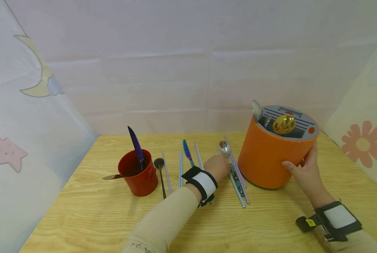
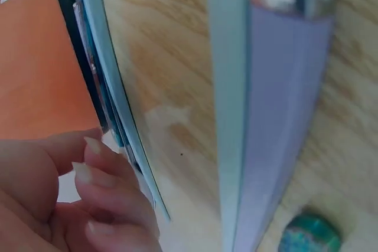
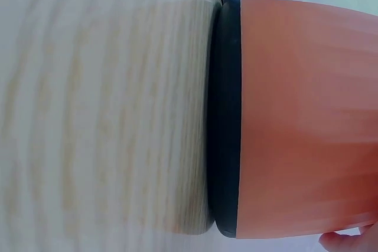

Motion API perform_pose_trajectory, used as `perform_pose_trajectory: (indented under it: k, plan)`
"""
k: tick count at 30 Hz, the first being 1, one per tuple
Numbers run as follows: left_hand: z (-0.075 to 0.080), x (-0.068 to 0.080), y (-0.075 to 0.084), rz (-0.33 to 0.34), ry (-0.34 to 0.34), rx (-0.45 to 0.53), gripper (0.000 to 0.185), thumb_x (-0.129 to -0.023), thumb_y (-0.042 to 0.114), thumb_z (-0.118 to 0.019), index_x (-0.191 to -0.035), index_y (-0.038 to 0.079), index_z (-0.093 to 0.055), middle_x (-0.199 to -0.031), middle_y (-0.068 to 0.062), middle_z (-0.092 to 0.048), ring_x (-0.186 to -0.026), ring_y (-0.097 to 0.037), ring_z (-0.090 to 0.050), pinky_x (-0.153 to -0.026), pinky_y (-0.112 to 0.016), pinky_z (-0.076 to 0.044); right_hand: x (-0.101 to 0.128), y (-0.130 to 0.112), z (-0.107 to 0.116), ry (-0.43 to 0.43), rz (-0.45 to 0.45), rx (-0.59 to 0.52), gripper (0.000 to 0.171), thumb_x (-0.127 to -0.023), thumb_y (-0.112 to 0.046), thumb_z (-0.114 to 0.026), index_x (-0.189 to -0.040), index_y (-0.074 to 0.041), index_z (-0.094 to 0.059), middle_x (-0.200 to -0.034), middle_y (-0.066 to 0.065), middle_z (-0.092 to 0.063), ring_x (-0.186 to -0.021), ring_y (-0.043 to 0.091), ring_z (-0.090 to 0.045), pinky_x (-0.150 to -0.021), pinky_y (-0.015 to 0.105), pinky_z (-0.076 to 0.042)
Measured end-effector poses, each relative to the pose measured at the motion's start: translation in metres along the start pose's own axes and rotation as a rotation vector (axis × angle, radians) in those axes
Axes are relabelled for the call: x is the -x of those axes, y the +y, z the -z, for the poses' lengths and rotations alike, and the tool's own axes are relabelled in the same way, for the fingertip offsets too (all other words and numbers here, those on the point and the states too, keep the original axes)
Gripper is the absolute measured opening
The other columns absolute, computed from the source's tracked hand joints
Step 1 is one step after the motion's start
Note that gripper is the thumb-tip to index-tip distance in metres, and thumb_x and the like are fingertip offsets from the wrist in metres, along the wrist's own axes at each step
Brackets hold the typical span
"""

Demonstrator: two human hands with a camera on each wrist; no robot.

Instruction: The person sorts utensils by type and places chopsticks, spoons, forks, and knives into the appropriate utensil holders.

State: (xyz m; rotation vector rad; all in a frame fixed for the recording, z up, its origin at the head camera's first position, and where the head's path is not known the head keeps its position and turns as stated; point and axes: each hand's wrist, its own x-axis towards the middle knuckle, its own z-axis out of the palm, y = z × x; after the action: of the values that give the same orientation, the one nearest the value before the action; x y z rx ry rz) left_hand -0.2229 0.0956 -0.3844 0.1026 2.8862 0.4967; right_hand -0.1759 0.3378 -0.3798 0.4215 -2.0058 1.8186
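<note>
Spoon (image 1: 225, 149), silver with a patterned handle, lay flat near the middle of the table among loose chopsticks (image 1: 239, 182), bowl toward the far edge. Left hand's fingertips (image 2: 97, 172) were curled and bunched against its thin handle edge, seemingly starting a pinch to lift it off the wood; whether the thumb had closed on it I could not tell. Left hand (image 1: 218, 166) sat knuckles-up just beside the orange cutlery holder (image 1: 267, 158), white-and-black wrist strap (image 1: 202, 184) behind it.

Right hand (image 1: 305, 167) cupped the holder's side wall, thumb forward across the orange front, fingers wrapped round the back, probably steadying it so it would not slide. The holder stood upright toward the right edge of the table, black base ring (image 3: 225, 116) flat on the wood. Its grey slotted lid (image 1: 297, 121) carried a gold spoon (image 1: 284, 124) and a silver spoon (image 1: 256, 109), bowls up.

Toward the left edge stood a red cup (image 1: 139, 172) holding a purple knife (image 1: 136, 144), blade up, and a grey utensil handle (image 1: 112, 177) sticking out sideways. A black spoon (image 1: 160, 174) lay beside the cup, then a pink chopstick (image 1: 166, 172), pale blue chopsticks (image 1: 180, 168) and a teal knife (image 1: 187, 151).

Table (image 1: 112, 218) was light wood with visible grain. Pale fabric walls enclosed it: moon (image 1: 40, 70) and star (image 1: 6, 153) prints left, flower print (image 1: 362, 144) right.
</note>
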Motion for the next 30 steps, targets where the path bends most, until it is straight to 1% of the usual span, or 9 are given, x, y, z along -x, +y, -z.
perform_pose_trajectory:
  k: [2,4,12,16,19,22,25,29,30]
  plan:
    - [-0.001,0.002,0.002,-0.001,0.003,-0.059,0.032,-0.096,0.032,-0.06,-0.071,0.011,-0.066,-0.066,0.001,-0.057,-0.054,-0.011,-0.049,-0.046,-0.026,-0.041,0.0,0.0,-0.001,0.002,0.003,-0.005,0.096,-0.086,-0.002,-0.072,-0.155,-0.026,-0.009,-0.155,0.003,-0.015,-0.137,0.018,-0.019,-0.116,0.042,0.0]
    - [-0.002,0.004,0.002,-0.001,0.005,-0.091,0.03,-0.095,0.03,-0.06,-0.073,0.011,-0.067,-0.066,0.001,-0.058,-0.054,-0.011,-0.05,-0.046,-0.027,-0.042,0.0,0.0,-0.001,0.005,0.005,-0.01,0.096,-0.086,-0.003,-0.073,-0.155,-0.026,-0.01,-0.156,0.003,-0.016,-0.137,0.019,-0.019,-0.116,0.042,0.0]
    - [-0.004,0.004,-0.001,0.014,-0.029,-0.128,0.036,-0.091,0.037,-0.065,-0.065,0.014,-0.063,-0.064,0.003,-0.056,-0.053,-0.01,-0.048,-0.047,-0.025,-0.042,-0.001,0.0,-0.003,0.001,0.016,-0.015,0.097,-0.086,-0.005,-0.073,-0.155,-0.026,-0.009,-0.157,0.004,-0.015,-0.138,0.019,-0.018,-0.116,0.043,0.0]
    - [-0.003,0.003,-0.003,0.049,-0.05,-0.178,0.033,-0.091,0.038,-0.064,-0.069,0.013,-0.066,-0.066,0.002,-0.058,-0.055,-0.011,-0.049,-0.05,-0.026,-0.045,0.0,-0.001,-0.002,0.003,0.016,-0.01,0.095,-0.086,-0.005,-0.073,-0.155,-0.025,-0.01,-0.156,0.003,-0.016,-0.138,0.019,-0.018,-0.116,0.044,0.002]
    - [-0.001,0.004,-0.002,0.067,-0.045,-0.24,0.031,-0.092,0.037,-0.063,-0.074,0.013,-0.07,-0.068,0.002,-0.061,-0.057,-0.01,-0.053,-0.055,-0.027,-0.048,0.0,-0.001,-0.002,-0.002,0.014,0.006,0.093,-0.088,-0.003,-0.071,-0.154,-0.025,-0.01,-0.155,0.003,-0.016,-0.137,0.019,-0.019,-0.116,0.044,0.001]
    - [0.0,0.005,-0.002,0.065,-0.036,-0.282,0.028,-0.093,0.036,-0.062,-0.078,0.013,-0.071,-0.071,0.002,-0.063,-0.06,-0.009,-0.056,-0.058,-0.027,-0.05,0.0,0.0,-0.002,0.0,0.008,0.013,0.092,-0.088,-0.003,-0.07,-0.154,-0.025,-0.01,-0.155,0.002,-0.017,-0.136,0.019,-0.02,-0.116,0.043,-0.001]
    - [-0.001,0.003,-0.007,0.048,-0.038,-0.252,0.029,-0.092,0.036,-0.063,-0.077,0.012,-0.071,-0.071,0.002,-0.063,-0.059,-0.01,-0.055,-0.055,-0.027,-0.049,0.0,0.001,-0.001,0.006,0.003,0.001,0.093,-0.087,-0.005,-0.072,-0.154,-0.025,-0.011,-0.155,0.001,-0.017,-0.136,0.019,-0.019,-0.116,0.042,-0.002]
    - [-0.005,-0.001,-0.016,0.037,-0.057,-0.125,0.034,-0.094,0.036,-0.06,-0.074,0.01,-0.069,-0.07,-0.001,-0.06,-0.055,-0.013,-0.051,-0.049,-0.027,-0.044,0.001,0.002,-0.001,0.006,-0.001,0.001,0.094,-0.087,-0.004,-0.071,-0.155,-0.026,-0.01,-0.156,0.002,-0.016,-0.137,0.019,-0.019,-0.116,0.042,-0.001]
    - [-0.005,-0.002,-0.017,0.005,-0.06,-0.139,0.033,-0.096,0.034,-0.058,-0.075,0.011,-0.068,-0.071,-0.001,-0.059,-0.056,-0.013,-0.05,-0.048,-0.027,-0.044,0.001,0.002,-0.001,0.004,0.0,0.001,0.093,-0.088,-0.004,-0.071,-0.155,-0.026,-0.01,-0.156,0.002,-0.015,-0.137,0.019,-0.019,-0.116,0.043,0.0]
